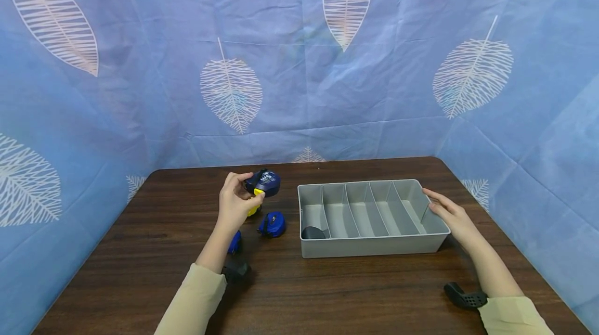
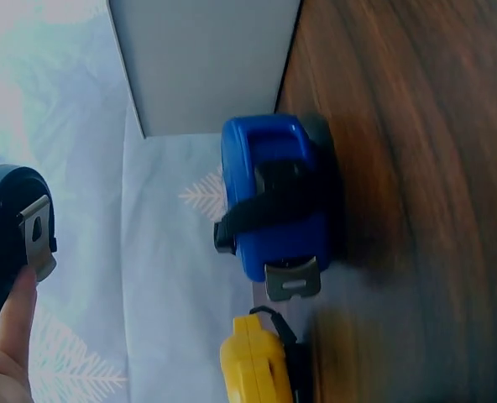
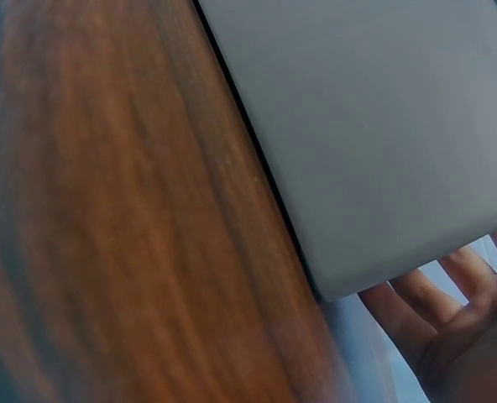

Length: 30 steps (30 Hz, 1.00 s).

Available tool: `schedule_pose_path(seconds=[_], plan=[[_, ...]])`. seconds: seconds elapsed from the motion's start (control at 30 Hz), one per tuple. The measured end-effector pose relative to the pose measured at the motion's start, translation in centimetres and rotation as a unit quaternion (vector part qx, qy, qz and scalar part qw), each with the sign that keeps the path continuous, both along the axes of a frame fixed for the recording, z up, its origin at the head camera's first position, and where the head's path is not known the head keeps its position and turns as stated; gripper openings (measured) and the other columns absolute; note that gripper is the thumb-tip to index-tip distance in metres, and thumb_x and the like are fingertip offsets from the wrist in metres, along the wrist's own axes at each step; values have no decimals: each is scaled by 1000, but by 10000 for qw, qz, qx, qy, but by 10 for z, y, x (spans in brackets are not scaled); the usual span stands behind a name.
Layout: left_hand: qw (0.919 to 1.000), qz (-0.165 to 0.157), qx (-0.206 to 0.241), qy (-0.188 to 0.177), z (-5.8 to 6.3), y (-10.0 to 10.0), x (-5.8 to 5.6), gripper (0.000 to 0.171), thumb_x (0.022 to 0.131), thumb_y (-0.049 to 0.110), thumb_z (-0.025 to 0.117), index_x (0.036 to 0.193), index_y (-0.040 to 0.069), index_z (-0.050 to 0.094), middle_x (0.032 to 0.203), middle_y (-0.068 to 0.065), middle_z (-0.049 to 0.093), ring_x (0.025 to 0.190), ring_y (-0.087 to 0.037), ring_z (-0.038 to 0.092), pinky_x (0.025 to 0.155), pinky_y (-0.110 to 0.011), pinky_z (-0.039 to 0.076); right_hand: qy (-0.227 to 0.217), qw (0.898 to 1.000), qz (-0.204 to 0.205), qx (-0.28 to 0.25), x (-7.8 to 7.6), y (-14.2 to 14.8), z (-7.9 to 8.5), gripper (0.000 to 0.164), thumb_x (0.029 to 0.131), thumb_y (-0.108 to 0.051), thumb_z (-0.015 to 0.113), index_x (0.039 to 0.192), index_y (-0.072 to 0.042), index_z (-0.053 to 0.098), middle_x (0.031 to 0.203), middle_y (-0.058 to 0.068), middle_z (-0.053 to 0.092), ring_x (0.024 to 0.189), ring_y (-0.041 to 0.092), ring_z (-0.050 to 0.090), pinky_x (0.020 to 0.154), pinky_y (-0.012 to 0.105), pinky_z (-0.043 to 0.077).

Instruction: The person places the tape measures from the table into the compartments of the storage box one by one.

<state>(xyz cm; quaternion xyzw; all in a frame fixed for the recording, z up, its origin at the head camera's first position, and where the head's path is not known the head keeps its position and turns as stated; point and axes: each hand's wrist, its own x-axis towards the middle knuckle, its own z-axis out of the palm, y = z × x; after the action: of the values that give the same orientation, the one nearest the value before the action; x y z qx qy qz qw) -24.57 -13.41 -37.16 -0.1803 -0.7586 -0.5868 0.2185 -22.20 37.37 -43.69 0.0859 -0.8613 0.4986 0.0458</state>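
Tape measure, dark blue with white print on its face, is up in the left hand near the middle of the frame in the head view. The left hand's fingers and thumb pinch its near side, a bit of yellow showing beside the thumb tip. In the left wrist view it sits at the left edge, one finger against its metal clip. Just below the hand, a yellow tape measure is mostly hidden; the left wrist view shows more of it at the bottom of the frame. A bright blue tape measure with a black strap lies below and to the right, and another blue case shows partly behind the forearm, lower and to the left.

Right of centre, a grey tray stands on the dark brown wooden table. Four dividers split it into five compartments; a dark rounded object lies at the near end of the leftmost one. The right hand rests against the tray's right end, its fingers extended and spread, touching near the rim; the right wrist view shows them at lower right, their tips hidden by the grey wall.

Pale yellow sleeves enter from the bottom of the frame, with a black device at the right wrist. Blue cloth with white leaf prints fills the upper part.
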Motion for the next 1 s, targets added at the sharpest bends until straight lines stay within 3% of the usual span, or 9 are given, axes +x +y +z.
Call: schedule_pose_path(seconds=[0.2,0.43,0.57,0.77,1.0], plan=[[9979,-180,624,-45,5,3,7,50,73,-17,70,120,-16,54,100,-18,44,87,-19,55,69,-20,52,-8,10000,-32,31,1,-1,1,54,104,-30,41,152,-8,27,151,30,20,130,53,22,94,71,24],[9886,-469,1425,-96,2,5,7,51,72,-23,67,120,-20,51,99,-13,42,90,-13,58,69,-21,53,-37,10000,-42,49,1,0,1,55,104,-30,41,152,-9,26,151,30,19,131,53,22,94,71,24],[9864,-432,1570,-207,1,7,8,51,73,-23,67,121,-19,50,105,-13,44,92,-12,59,70,-21,53,-68,10000,-52,46,0,0,1,55,104,-30,41,152,-9,26,152,29,18,131,53,21,94,72,23],[9859,-235,1642,-215,-8,8,6,49,75,-20,68,121,-17,53,129,-22,51,99,-12,60,68,-20,52,-117,9999,-71,51,1,0,2,56,104,-32,41,152,-11,26,152,28,18,132,52,20,95,72,22],[9863,-170,1615,-281,-29,7,-6,49,76,-15,70,123,-1,60,120,-16,63,87,-16,64,63,-20,52,-57,9999,-77,35,0,0,0,55,104,-31,41,152,-8,26,151,29,19,131,53,22,94,71,24]])
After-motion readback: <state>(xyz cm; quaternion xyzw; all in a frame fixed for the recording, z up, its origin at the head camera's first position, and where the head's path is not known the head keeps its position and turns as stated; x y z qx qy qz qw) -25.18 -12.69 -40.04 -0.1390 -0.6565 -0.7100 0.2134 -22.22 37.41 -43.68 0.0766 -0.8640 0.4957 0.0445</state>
